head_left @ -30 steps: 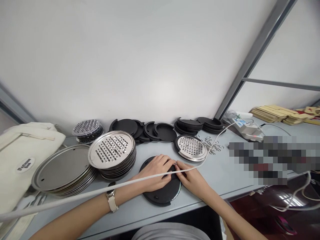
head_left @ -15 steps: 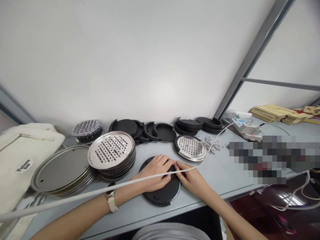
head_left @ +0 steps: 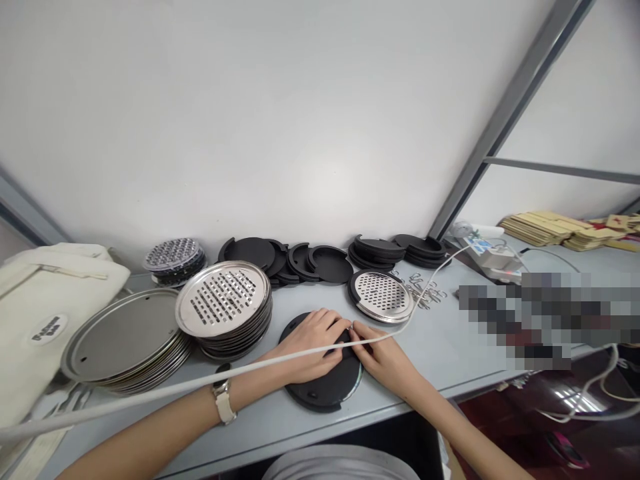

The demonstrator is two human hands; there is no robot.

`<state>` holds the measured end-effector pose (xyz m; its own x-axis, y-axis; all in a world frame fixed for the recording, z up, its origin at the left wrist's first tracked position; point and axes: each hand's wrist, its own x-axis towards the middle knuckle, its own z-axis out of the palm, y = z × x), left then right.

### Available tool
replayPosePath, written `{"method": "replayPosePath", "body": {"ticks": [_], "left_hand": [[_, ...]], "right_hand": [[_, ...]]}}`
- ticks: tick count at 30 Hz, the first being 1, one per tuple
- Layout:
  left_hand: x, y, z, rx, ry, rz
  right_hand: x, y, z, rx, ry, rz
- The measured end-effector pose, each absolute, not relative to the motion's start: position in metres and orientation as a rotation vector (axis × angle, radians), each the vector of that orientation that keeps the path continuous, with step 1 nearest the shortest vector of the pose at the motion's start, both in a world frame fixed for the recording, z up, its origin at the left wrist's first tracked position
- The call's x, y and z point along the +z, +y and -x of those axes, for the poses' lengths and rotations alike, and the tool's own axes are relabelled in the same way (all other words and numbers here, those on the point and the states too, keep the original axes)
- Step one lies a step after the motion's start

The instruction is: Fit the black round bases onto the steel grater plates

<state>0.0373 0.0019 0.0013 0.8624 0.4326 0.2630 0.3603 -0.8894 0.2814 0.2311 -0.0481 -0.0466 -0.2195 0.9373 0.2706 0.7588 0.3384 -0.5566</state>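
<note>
A round black plastic base with a notched rim lies flat on the table in front of me. Across its top rests my left hand, palm down, its fingers bent and gripping toward the far right rim. My right hand is at that same rim, thumb and fingers pinched together almost against the left fingertips. Whatever small piece sits between these fingertips is too hidden to name. Just beyond, a perforated metal grater disc sits in another black base. Small wire clips are scattered to its right.
Stacks of metal grater discs and plain metal discs stand at left, by a cream bag. Several black bases line the wall. A white cable crosses above my hands. Wooden pieces are piled far right.
Both hands hold nearly the same position on the black base. The view has shifted only very slightly.
</note>
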Motion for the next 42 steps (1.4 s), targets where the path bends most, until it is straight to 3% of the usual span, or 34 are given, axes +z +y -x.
{"method": "replayPosePath", "body": {"ticks": [42], "left_hand": [[-0.0016,0.0029,-0.0375,0.478,0.589,-2.798]], "right_hand": [[-0.0457,-0.0493,-0.2309,0.457,-2.023,1.500]]}}
